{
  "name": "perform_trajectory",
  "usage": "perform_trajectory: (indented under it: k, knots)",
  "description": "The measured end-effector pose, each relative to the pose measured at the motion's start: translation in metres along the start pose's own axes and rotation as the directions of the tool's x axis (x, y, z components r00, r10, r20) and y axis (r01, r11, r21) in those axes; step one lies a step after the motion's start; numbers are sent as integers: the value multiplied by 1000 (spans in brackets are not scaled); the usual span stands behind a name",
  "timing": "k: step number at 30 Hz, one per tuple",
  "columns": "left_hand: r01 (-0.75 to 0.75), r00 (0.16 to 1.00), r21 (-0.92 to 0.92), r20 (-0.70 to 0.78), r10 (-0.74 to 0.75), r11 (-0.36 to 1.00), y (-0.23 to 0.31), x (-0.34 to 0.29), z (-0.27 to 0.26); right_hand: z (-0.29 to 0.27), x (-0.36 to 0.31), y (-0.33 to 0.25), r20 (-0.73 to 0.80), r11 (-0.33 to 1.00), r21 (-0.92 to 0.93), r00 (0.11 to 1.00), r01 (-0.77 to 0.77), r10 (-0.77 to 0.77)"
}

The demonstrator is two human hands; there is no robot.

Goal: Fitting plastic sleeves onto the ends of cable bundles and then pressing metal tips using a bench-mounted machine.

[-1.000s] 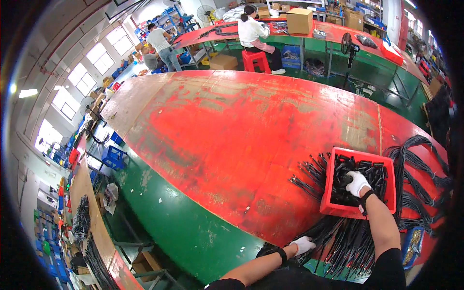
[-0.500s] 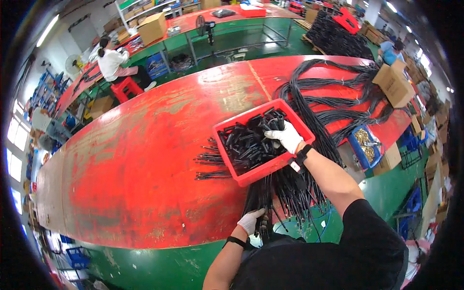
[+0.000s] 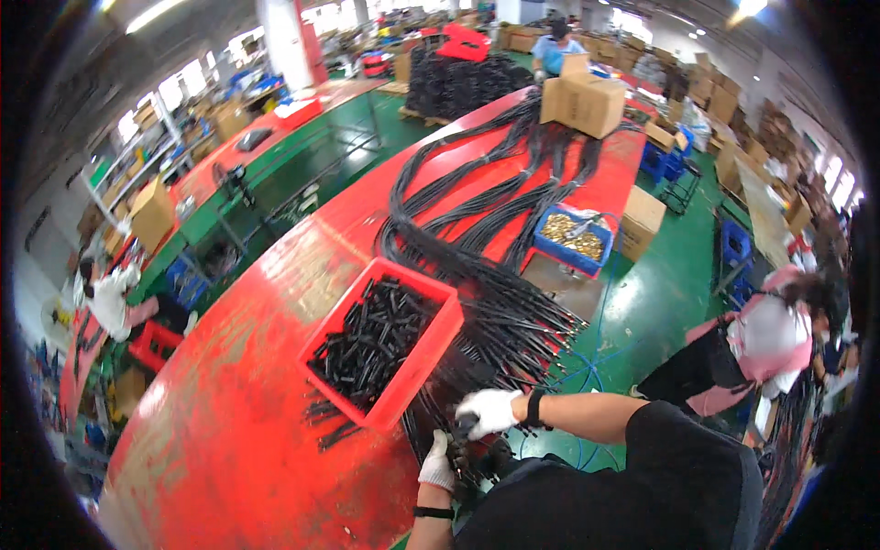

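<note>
Far left there's a person in a white top [image 3: 112,302] sitting at another bench, with green floor between that and the worn red table [image 3: 238,412]. Big stretch of tabletop left of the red bin [image 3: 422,367], which sits at an angle, loaded with short black tubes [image 3: 376,339]; cable ends [image 3: 335,431] poke out along its lower left side. Left hand [image 3: 438,466], gloved, is just below the bin, thumb up against dark cables; other fingers hidden, so can't tell how tight. Right hand [image 3: 493,412] is right beside it, fingers curled and pinching a black piece [image 3: 467,423]. Long black cables [image 3: 522,325] fan out past the bin, tips at the table's edge. Blue tray [image 3: 568,259] of brassy bits hugs that edge too. Then a green floor strip [image 3: 632,312], and a co-worker in pink [image 3: 770,335].
</note>
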State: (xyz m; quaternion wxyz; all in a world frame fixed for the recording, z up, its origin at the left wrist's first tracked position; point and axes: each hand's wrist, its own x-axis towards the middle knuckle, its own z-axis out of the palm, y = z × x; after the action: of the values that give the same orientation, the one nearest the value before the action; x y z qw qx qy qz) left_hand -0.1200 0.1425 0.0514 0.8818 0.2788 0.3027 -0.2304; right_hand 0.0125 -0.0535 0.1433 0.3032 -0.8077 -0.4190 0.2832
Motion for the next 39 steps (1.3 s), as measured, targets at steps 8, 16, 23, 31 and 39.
perform_trajectory:
  k: [8,16,23,31,39]
  knots:
    - [36,997,157,-69,-25,987,-3,18,-30,40,-11,3,44,994,8,993,-106,106]
    - [-66,995,208,-56,79,976,-11,-3,1,34,-19,9,63,996,26,994,-89,87]
    - [9,997,87,-74,-3,996,-22,24,-28,33,-16,17,153,986,74,979,-149,136]
    - [-5,982,-88,-188,-12,996,-14,23,-24,34,-55,35,-66,639,698,860,-323,506]
    - [-176,984,-77,-37,174,981,-36,47,-20,75,-16,18,-176,635,701,783,-325,596]
